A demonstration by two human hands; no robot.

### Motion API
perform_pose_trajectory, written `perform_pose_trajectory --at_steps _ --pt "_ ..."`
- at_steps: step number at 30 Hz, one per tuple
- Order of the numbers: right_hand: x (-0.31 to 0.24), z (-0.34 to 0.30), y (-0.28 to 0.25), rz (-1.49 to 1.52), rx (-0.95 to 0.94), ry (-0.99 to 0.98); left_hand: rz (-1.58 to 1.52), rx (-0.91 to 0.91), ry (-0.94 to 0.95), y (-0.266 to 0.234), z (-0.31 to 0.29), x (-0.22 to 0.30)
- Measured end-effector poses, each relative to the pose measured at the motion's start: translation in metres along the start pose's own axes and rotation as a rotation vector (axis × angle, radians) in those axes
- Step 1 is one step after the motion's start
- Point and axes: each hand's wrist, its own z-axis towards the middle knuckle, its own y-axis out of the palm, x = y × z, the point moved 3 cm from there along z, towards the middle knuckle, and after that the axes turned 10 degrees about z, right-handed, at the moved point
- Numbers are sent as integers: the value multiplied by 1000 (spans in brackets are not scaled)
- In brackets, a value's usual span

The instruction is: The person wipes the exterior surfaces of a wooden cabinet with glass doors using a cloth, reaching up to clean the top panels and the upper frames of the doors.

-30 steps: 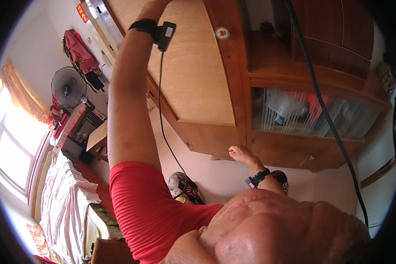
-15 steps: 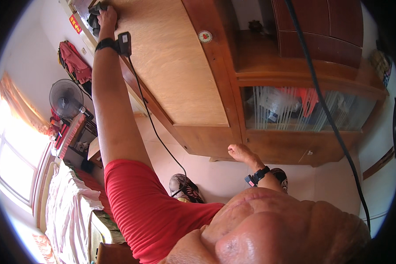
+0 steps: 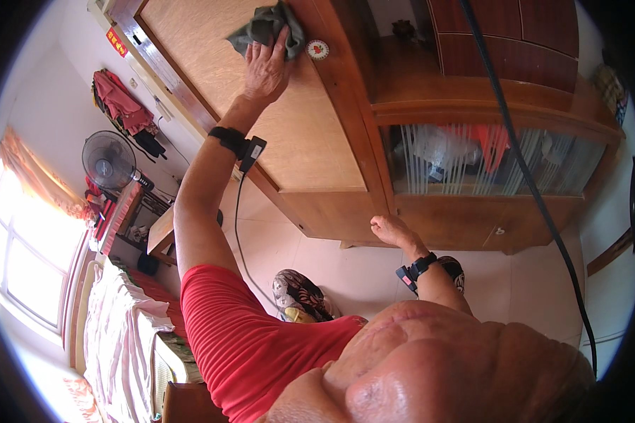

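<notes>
A dark grey-green cloth lies bunched against the pale wooden panel of the tall cabinet door. My left hand presses it to the wood, fingers laid over its lower edge, beside a round white sticker with a red flower. That arm is stretched up with a bent elbow, and a black wrist strap with a cable sits on it. My right hand hangs low before the cabinet's lower doors, fingers curled in, with nothing seen in it.
A glass-fronted compartment with bags inside is on the right. A black cable crosses the view there. To the left stand a fan, hanging clothes, a bright window and a bed with white fabric.
My left hand has slid the cloth rightward across the door panel, from its far left edge to beside the sticker. My left elbow has bent. My right hand has shifted slightly.
</notes>
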Motion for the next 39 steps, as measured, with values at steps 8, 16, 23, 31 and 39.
perform_pose_trajectory --at_steps 8,16,23,31,39 --pt "3 -1 -2 -94 -40 -17 -76 303 -402 -14 49 -89" --pt "15 4 6 -45 5 -67 -124 93 -226 2 15 -3" --pt "25 10 15 -43 -13 -44 12 -318 249 31 -146 49" --pt "17 9 17 -102 -106 3 -63 -15 -102 12 -64 12" --pt "18 17 14 -85 -119 4 -351 26 -59 -7 -58 77"
